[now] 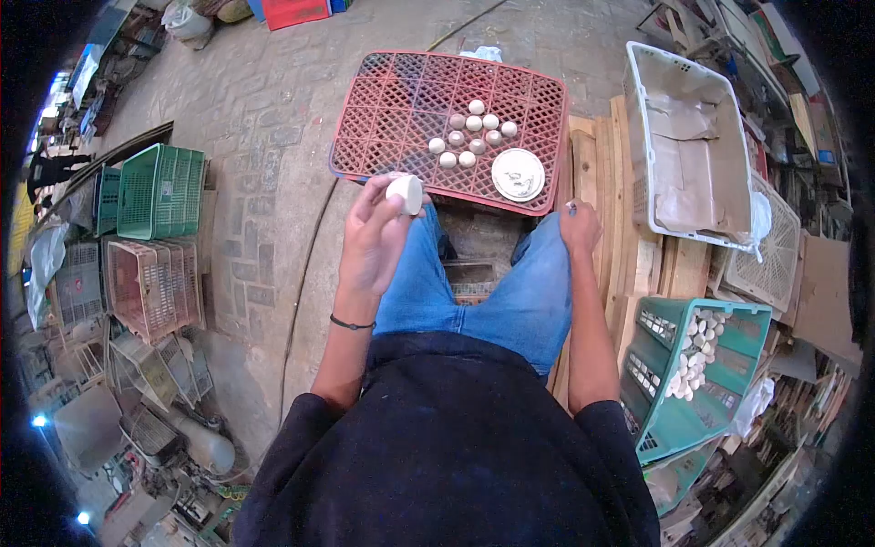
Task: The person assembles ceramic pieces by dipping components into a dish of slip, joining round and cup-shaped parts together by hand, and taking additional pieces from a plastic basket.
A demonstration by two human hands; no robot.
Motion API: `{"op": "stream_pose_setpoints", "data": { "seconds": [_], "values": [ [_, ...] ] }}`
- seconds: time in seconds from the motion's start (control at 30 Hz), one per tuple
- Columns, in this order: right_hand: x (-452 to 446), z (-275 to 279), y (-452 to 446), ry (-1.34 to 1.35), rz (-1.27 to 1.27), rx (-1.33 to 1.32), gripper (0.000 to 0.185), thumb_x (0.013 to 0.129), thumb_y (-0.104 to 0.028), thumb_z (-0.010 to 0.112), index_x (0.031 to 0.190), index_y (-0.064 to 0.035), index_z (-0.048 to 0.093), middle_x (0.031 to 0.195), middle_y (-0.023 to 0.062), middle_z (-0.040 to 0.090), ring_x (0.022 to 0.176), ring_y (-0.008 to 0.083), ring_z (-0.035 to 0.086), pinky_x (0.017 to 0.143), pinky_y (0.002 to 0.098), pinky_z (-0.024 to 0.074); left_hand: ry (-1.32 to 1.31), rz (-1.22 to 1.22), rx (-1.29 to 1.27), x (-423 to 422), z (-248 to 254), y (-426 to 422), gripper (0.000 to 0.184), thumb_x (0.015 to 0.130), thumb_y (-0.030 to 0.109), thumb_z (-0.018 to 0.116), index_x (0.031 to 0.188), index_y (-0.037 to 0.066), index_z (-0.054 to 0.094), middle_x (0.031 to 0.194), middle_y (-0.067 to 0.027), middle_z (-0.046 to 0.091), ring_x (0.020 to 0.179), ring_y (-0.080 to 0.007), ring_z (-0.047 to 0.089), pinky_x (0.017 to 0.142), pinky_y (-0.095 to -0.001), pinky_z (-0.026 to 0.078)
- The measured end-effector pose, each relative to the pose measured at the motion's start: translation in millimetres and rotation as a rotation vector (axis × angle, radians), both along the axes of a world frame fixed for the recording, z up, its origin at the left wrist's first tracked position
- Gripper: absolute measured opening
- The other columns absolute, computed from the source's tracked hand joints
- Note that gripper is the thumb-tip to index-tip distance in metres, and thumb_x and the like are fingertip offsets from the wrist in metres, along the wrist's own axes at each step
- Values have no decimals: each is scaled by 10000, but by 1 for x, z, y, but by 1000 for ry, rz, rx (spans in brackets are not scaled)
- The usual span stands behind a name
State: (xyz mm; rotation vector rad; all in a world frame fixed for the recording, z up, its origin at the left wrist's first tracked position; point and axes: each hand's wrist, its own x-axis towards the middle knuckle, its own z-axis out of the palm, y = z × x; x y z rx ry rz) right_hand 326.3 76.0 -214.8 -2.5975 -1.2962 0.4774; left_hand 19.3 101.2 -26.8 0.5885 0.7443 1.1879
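Observation:
My left hand (369,242) is raised above my left knee, its fingers closed round a white round wooden piece (405,194) with a flat face. On my right knee rests my right hand (581,228), curled shut; a small dark thing shows at its fingers, too small to name. In front of my knees lies a red plastic crate (383,128) with a lattice top. Several small whitish round pieces (475,123) sit grouped on it. Near its right corner lies a white disc (518,174) with dark marks.
Wooden planks (622,182) run along my right side. Beyond them stands a white plastic crate (643,137). A green crate (656,365) at lower right holds several white pieces (694,356). On the left stand another green crate (162,191) and a pinkish crate (150,283).

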Motion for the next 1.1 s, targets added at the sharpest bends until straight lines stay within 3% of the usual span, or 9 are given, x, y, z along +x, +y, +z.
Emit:
{"op": "stream_pose_setpoints", "data": {
  "seconds": [0.13, 0.23, 0.33, 0.4, 0.5, 0.63, 0.8, 1.03, 1.1],
  "values": [
    [0, -2, 3, 16, -2, -19, 243, 779, -240, 563, 933, -76, 653, 977, 129, 635, 989, 314, 543, 834, 492, 416, 640, 37, 190, 5, -41, 21, 326, 768, 9, 659, 1064, -18, 525, 1008, -86, 574, 924, -142, 576, 801, -268, 468],
    [-1, -1, 6, 18, -15, -20, 238, 775, -235, 565, 928, -77, 654, 965, 135, 641, 977, 310, 553, 827, 487, 421, 858, -21, 248, 1, -100, 58, 326, 751, 29, 680, 1042, -11, 539, 968, -67, 587, 912, -129, 577, 783, -267, 479],
    [-4, 6, 10, 6, -15, -72, 233, 770, -231, 563, 918, -74, 653, 955, 137, 644, 975, 302, 558, 818, 475, 427, 886, -65, 193, 5, -161, 111, 335, 691, 66, 721, 973, -6, 554, 904, -95, 604, 851, -161, 594, 735, -286, 483],
    [-5, 5, 11, 3, -33, -78, 232, 770, -232, 559, 908, -72, 653, 951, 140, 644, 966, 303, 563, 813, 468, 430, 1368, -140, 271, 10, -196, 144, 347, 636, 109, 734, 910, -5, 554, 856, -157, 609, 777, -256, 605, 679, -341, 480],
    [-6, 9, 15, -5, -47, -87, 230, 770, -237, 550, 886, -67, 653, 942, 144, 644, 938, 308, 577, 800, 459, 434, 1566, -82, 524, 18, -251, 179, 367, 604, 149, 731, 883, -6, 551, 855, -212, 595, 757, -355, 580, 672, -412, 460],
    [-2, 10, 20, 10, -38, -94, 239, 778, -251, 541, 862, -55, 648, 926, 153, 642, 893, 326, 596, 787, 463, 439, 1576, -163, 340, 29, -291, 209, 365, 618, 160, 728, 896, -8, 560, 868, -216, 582, 853, -383, 552, 777, -443, 437],
    [2, 3, 22, 45, -29, -100, 249, 784, -262, 548, 862, -45, 642, 913, 163, 637, 876, 341, 601, 764, 466, 458, 1691, -252, 419, 36, -313, 223, 417, 613, 124, 727, 945, -49, 544, 925, -241, 560, 892, -392, 539, 780, -441, 440],
    [0, 11, 25, 70, -50, -158, 220, 764, -226, 575, 845, -33, 644, 918, 149, 631, 890, 322, 593, 782, 449, 472, 1652, -182, 381, 22, -290, 210, 404, 647, 136, 728, 965, -34, 546, 912, -206, 584, 841, -343, 569, 751, -410, 458],
    [0, 14, 25, 81, -57, -153, 227, 763, -227, 576, 855, -30, 639, 926, 146, 632, 887, 328, 595, 774, 454, 472, 1343, -66, 312, 12, -271, 197, 356, 674, 143, 728, 937, -25, 556, 880, -179, 592, 776, -293, 581, 711, -365, 469]
  ]
}}
